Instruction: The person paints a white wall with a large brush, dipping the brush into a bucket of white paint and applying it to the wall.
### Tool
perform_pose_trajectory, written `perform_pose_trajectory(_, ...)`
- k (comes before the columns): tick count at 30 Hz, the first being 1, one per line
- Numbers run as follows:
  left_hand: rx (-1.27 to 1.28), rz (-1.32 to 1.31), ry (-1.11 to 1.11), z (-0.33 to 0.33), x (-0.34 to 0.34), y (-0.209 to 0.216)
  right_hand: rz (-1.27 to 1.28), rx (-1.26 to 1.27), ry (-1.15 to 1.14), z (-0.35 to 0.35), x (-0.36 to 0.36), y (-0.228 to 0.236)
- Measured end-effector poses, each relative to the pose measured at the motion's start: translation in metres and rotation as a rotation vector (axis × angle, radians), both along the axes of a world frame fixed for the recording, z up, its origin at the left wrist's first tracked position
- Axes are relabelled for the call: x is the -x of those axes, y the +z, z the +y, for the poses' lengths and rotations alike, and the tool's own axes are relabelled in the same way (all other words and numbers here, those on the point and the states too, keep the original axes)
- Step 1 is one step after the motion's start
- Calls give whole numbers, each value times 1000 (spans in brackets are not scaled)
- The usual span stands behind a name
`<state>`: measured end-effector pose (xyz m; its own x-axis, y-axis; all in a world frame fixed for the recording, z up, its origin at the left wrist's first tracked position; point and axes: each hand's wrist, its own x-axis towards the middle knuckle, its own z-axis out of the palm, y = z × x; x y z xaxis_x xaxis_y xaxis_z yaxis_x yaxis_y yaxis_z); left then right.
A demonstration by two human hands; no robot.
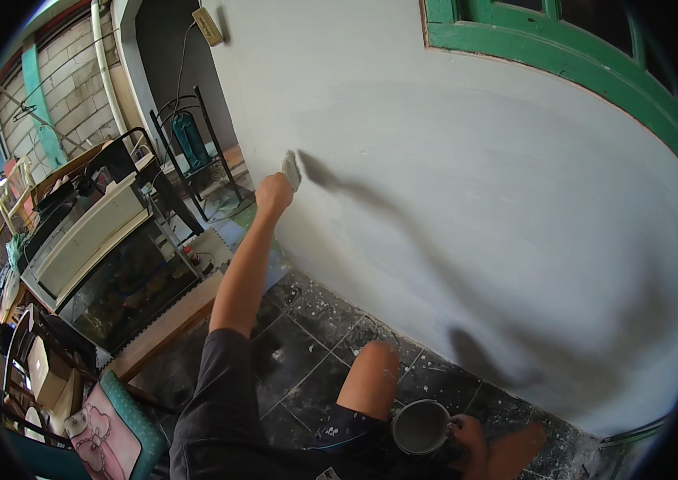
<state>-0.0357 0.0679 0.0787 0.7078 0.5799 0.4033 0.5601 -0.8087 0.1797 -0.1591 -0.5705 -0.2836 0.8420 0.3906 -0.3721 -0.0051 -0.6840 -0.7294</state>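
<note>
Light pressure, even strokes, a steady hold

Your left hand (275, 193) is closed around a brush (291, 171), which stands left of centre in the upper half of the frame, at the left part of the pale wall (451, 176). Whether its bristles touch the surface or stop just short, you cannot tell from this view.

Your right hand (469, 436) grips the right side of the bucket (397, 416) at the lower centre; whether it has the rim or a handle is unclear.

The step in hand looks like brushing a coat onto the wall. Your left arm is stretched far out, so moving your body nearer should give you better control of the pressure. Long, overlapping strokes would likely blend the patchy tones in the middle of the wall. Your arm's shadow (427, 232) falls across that stretch, so check for missed spots from another angle. Hold the bucket level beside your knee (371, 378), and wipe off extra paint at its rim; the dark floor (299, 344) below already carries pale specks.
</note>
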Motion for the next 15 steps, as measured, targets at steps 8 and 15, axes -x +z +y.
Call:
perform_pose_trajectory(8,-17,-29,-463,-144,20,-24,-151,47,93,1,0,3)
perform_pose_trajectory(15,593,-31,-926,-239,149,-188,-208,-167,-200,45,26,118)
